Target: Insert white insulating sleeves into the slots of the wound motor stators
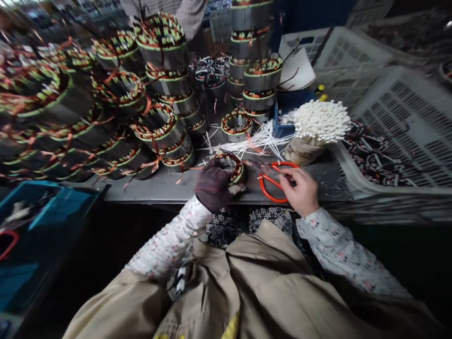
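My left hand [212, 187], in a dark knitted glove, is closed round a wound motor stator [233, 168] with copper coils, resting at the front edge of the grey bench [158, 186]. My right hand [301, 190] is bare and grips red-handled scissors [271, 181], with fingers through the loops. The scissor blades point left toward the stator's wire leads.
Many stacked stators [155, 122] fill the bench's left and back. A bundle of white tubes [319, 122] stands upright at right, with loose white sleeves [257, 141] scattered nearby. White plastic crates [395, 122] sit right. A blue bin [38, 212] is lower left. Another person's torso [187, 14] is behind.
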The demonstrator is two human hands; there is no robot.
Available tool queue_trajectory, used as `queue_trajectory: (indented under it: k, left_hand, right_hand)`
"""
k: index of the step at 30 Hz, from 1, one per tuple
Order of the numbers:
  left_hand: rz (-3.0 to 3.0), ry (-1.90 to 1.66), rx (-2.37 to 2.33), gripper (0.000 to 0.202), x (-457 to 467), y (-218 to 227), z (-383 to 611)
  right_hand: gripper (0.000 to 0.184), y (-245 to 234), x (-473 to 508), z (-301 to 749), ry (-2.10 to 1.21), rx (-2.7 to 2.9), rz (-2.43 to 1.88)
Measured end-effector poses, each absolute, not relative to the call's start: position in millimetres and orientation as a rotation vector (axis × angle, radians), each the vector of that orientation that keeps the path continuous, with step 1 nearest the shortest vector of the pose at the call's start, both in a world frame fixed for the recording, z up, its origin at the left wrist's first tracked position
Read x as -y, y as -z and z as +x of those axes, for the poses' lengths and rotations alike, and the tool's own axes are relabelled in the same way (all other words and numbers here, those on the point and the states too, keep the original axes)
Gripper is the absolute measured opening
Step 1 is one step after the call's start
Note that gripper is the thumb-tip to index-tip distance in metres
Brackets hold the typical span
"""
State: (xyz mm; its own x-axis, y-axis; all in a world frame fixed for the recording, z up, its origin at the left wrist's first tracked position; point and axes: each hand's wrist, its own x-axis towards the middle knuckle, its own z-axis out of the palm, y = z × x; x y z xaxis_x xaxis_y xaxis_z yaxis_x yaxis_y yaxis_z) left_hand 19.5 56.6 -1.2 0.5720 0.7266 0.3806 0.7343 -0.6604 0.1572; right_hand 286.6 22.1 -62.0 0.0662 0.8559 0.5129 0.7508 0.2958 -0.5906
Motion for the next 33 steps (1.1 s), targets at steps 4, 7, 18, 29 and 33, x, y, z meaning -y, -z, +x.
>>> queue_trajectory:
  k: [4,7,18,29,33]
  left_hand:
    - [-2.720,0.757,1.231,0.032,-47.0,18.7,18.9]
    - [-2.702,1.296,1.380,0.027,-46.1,19.9,19.9]
    - [-2.310,1.862,1.033,0.044,17.9,48.9,-3.4]
    - [-2.497,1.605,0.769,0.034,32.7,38.4,4.6]
    - [-2.530,1.598,0.766,0.034,36.1,43.3,4.5]
  right_hand:
    - [0.034,23.5,-32.7,286.3,0.081,1.947,-1.681]
    - [0.037,-9.4,-48.9,268.6,0.242,2.330,-1.827]
    - [0.027,1.4,-114.1,251.2,0.739,2.867,-1.635]
    - [0.031,12.0,-146.3,276.2,0.559,2.829,-1.552]
    - [0.035,-5.7,-143.6,281.9,0.554,2.811,-1.494]
